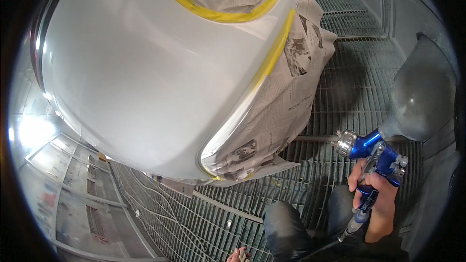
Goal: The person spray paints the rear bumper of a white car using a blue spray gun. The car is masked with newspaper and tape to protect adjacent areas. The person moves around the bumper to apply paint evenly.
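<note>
My right hand [381, 199] is wrapped round the grip of a blue and silver spray gun [374, 148]. A translucent grey paint cup [421, 94] is fitted to the gun, and its silver nozzle end points left toward the masked car body. Only the fingertips of my left hand [236, 255] show at the lower edge. They look curled around something small that I cannot make out. A glossy white car body panel [131, 68] fills the upper left, apart from both hands. Yellow masking tape [272, 63] borders it, and newspaper [272, 111] covers the areas beyond.
Metal floor grating [344, 82] runs beneath the car and around my legs [286, 228]. A pale hose or cable [165, 204] trails over the grating at lower left. A bright lamp [36, 131] shines by the framed wall at left. Another wall [412, 9] stands at right.
</note>
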Action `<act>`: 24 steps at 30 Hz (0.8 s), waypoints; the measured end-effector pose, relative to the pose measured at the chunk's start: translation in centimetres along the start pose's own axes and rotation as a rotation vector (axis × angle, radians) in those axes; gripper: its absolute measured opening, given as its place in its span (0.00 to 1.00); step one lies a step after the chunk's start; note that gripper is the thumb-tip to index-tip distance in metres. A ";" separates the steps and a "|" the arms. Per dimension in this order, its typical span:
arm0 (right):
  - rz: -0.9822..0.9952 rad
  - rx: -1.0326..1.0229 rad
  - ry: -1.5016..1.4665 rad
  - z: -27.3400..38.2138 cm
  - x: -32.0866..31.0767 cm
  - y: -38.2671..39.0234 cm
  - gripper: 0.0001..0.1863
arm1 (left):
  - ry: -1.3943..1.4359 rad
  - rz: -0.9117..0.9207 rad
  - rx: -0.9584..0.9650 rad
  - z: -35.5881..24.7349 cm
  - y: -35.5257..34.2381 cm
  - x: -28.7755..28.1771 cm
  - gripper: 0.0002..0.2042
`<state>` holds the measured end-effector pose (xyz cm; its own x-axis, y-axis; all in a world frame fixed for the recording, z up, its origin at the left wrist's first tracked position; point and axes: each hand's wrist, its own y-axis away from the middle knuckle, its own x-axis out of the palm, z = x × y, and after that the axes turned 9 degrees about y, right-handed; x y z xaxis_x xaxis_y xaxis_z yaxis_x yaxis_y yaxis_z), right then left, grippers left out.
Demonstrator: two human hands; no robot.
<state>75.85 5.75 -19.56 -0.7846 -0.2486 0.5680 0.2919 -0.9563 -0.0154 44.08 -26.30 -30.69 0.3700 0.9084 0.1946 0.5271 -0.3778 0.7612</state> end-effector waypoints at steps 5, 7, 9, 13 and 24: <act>0.060 0.074 -0.077 0.0 2.6 1.8 0.24 | 0.104 -0.018 -0.052 1.5 -1.0 -1.5 0.17; 0.106 0.071 -0.028 0.1 2.5 2.1 0.23 | 0.107 0.017 -0.064 1.6 -0.5 -1.3 0.17; 0.013 -0.084 0.054 1.3 3.5 1.9 0.19 | 0.096 0.060 -0.079 1.5 -0.3 -1.0 0.16; -0.222 -0.170 0.240 2.6 5.3 0.4 0.18 | 0.119 0.105 -0.098 2.0 0.3 -2.0 0.16; 0.217 -0.042 0.121 0.5 9.5 5.9 0.30 | 0.159 0.294 -0.129 2.6 -0.1 -3.8 0.14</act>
<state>70.35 -2.16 -13.88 -0.7663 -0.4630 0.4453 0.4399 -0.8834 -0.1616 44.64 -30.16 -33.14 0.3623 0.7847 0.5029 0.3108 -0.6104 0.7285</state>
